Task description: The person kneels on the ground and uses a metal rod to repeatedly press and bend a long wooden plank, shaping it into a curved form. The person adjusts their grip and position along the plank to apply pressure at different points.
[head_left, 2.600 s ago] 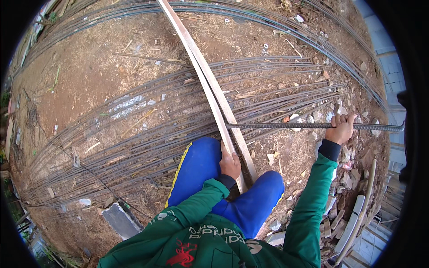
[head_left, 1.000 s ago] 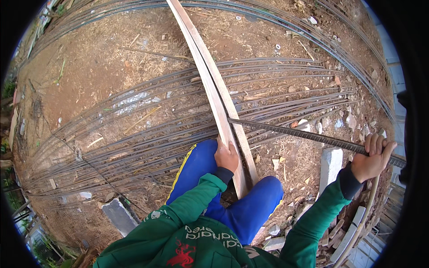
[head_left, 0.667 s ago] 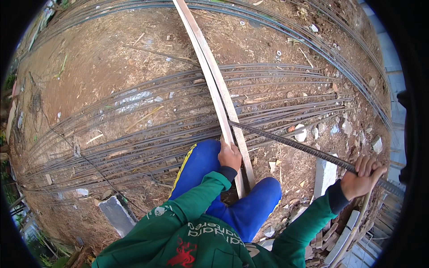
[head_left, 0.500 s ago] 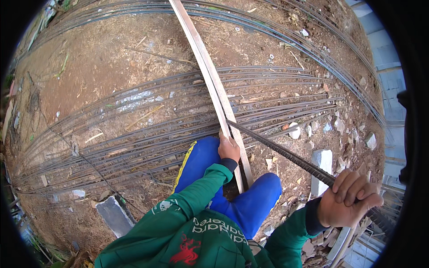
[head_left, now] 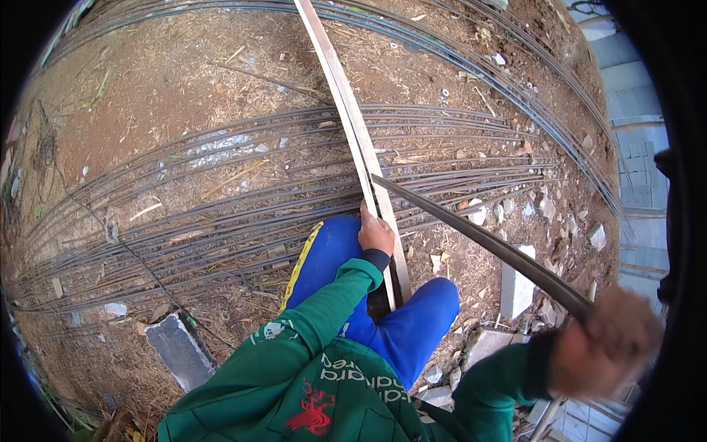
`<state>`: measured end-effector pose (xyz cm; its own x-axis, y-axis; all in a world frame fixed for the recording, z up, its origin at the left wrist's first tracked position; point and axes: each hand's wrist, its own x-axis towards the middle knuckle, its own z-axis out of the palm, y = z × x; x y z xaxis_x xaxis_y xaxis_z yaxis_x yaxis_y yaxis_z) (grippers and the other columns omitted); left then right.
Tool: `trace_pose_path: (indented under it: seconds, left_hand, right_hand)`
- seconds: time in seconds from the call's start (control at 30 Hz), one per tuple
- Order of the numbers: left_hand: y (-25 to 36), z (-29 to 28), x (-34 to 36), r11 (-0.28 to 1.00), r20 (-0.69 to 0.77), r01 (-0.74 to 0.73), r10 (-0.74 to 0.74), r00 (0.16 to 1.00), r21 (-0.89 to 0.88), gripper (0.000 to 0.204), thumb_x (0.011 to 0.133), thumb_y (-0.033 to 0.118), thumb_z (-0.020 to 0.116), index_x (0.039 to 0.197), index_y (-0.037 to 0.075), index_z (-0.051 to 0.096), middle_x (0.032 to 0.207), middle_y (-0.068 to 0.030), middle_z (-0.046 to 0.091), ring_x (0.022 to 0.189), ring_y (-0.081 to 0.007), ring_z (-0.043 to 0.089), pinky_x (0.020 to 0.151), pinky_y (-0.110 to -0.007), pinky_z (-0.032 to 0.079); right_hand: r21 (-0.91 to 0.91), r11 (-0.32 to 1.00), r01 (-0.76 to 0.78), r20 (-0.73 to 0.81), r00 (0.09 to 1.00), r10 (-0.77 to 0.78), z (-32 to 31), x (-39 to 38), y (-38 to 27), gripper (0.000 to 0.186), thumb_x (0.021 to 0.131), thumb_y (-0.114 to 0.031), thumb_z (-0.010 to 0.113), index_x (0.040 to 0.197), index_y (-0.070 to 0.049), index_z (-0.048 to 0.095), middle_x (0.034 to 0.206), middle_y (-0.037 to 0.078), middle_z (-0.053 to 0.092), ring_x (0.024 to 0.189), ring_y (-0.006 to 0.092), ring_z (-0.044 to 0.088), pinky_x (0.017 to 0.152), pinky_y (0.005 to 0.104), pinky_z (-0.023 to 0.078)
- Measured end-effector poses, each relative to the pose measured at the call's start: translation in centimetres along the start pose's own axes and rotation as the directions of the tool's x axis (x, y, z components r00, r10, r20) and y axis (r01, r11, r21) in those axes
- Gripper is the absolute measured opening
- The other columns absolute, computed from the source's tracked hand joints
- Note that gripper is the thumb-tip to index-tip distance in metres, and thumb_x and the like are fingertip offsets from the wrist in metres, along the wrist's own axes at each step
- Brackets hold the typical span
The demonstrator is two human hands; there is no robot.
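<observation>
Two long pale wooden battens (head_left: 366, 156), side by side with a narrow gap, run from the far edge down between my bent knees. My left hand (head_left: 376, 234) is closed on the left batten, just above my left knee. A thick dark steel bar (head_left: 490, 241), apparently a length of rebar, reaches from the battens out to the lower right. Its far tip meets the wood at the gap; how deep it goes in is hidden. Blurred by motion, my right hand (head_left: 607, 342) is wrapped round the bar's near end, well right of my right knee.
Several long thin steel rods (head_left: 221, 221) lie across the ground beneath the battens, and a further bundle (head_left: 471, 62) curves past at the far right. A pale block (head_left: 518, 282) rests right of my knees, a grey block (head_left: 180, 350) at lower left. Rubble is scattered rightward.
My right hand has swung right and slightly downward with the near end of the bar. My left hand still grips the batten, which has hardly moved.
</observation>
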<state>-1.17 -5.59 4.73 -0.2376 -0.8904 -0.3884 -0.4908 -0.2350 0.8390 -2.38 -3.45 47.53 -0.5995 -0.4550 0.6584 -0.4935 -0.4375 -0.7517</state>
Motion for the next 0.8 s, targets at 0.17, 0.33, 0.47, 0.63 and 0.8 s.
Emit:
trace_pose_path:
  seconds: [0.17, 0.33, 0.47, 0.63, 0.8]
  left_hand:
    - [0.9, 0.2, 0.0, 0.999, 0.002, -0.035, 0.035, 0.999, 0.013, 0.068, 0.083, 0.000, 0.053, 0.146, 0.000, 0.029, 0.124, -0.0304, 0.057, 0.098, -0.0459, 0.062, 0.082, -0.051, 0.052]
    - [0.4, -0.2, 0.2, 0.989, -0.016, -0.118, 0.117, 0.993, -0.092, 0.064, 0.086, 0.002, 0.052, 0.146, -0.001, 0.030, 0.120, -0.0316, 0.060, 0.103, -0.0468, 0.061, 0.087, -0.050, 0.051]
    - [-0.4, -0.4, 0.4, 0.991, 0.025, -0.112, 0.114, 0.993, -0.072, 0.062, 0.087, 0.004, 0.052, 0.145, -0.003, 0.029, 0.116, -0.0337, 0.060, 0.104, -0.0481, 0.061, 0.088, -0.049, 0.051]
    - [-0.6, -0.7, 0.5, 0.984, 0.000, -0.150, 0.150, 0.989, -0.100, 0.057, 0.088, 0.004, 0.054, 0.140, -0.009, 0.034, 0.111, -0.0346, 0.062, 0.103, -0.0482, 0.061, 0.088, -0.047, 0.051]
    - [-0.2, -0.5, 0.4, 0.992, -0.013, -0.112, 0.111, 0.994, -0.065, 0.057, 0.087, 0.005, 0.052, 0.140, -0.009, 0.034, 0.107, -0.0354, 0.062, 0.098, -0.0494, 0.062, 0.084, -0.049, 0.051]
  right_hand:
    - [-0.080, 0.997, 0.010, -0.374, 0.927, -0.039, -1.3, -4.0, 10.4, 0.041, 0.105, -0.039, 0.043, 0.075, -0.013, 0.038, 0.053, -0.002, 0.026, 0.038, 0.0068, 0.021, 0.034, 0.0234, 0.017]
    - [-0.029, 0.998, -0.056, -0.352, 0.935, 0.042, -5.5, -1.0, 11.9, 0.039, 0.106, -0.035, 0.043, 0.075, -0.012, 0.038, 0.054, -0.002, 0.026, 0.039, 0.0073, 0.021, 0.035, 0.0242, 0.018]
    - [-0.007, 0.991, -0.132, -0.315, 0.941, 0.123, -10.8, 3.1, 15.2, 0.036, 0.105, -0.032, 0.046, 0.076, -0.012, 0.038, 0.055, -0.003, 0.026, 0.042, 0.0075, 0.020, 0.038, 0.0243, 0.020]
    - [0.080, 0.944, -0.320, -0.531, 0.787, 0.312, -22.2, 6.9, 23.8, 0.037, 0.104, -0.030, 0.048, 0.075, -0.011, 0.036, 0.059, -0.003, 0.026, 0.051, 0.0089, 0.023, 0.045, 0.0260, 0.022]
    - [0.117, 0.911, -0.395, -0.655, 0.659, 0.370, -27.5, 4.5, 26.6, 0.035, 0.106, -0.027, 0.044, 0.075, -0.012, 0.036, 0.062, -0.003, 0.027, 0.051, 0.0106, 0.023, 0.045, 0.0269, 0.022]
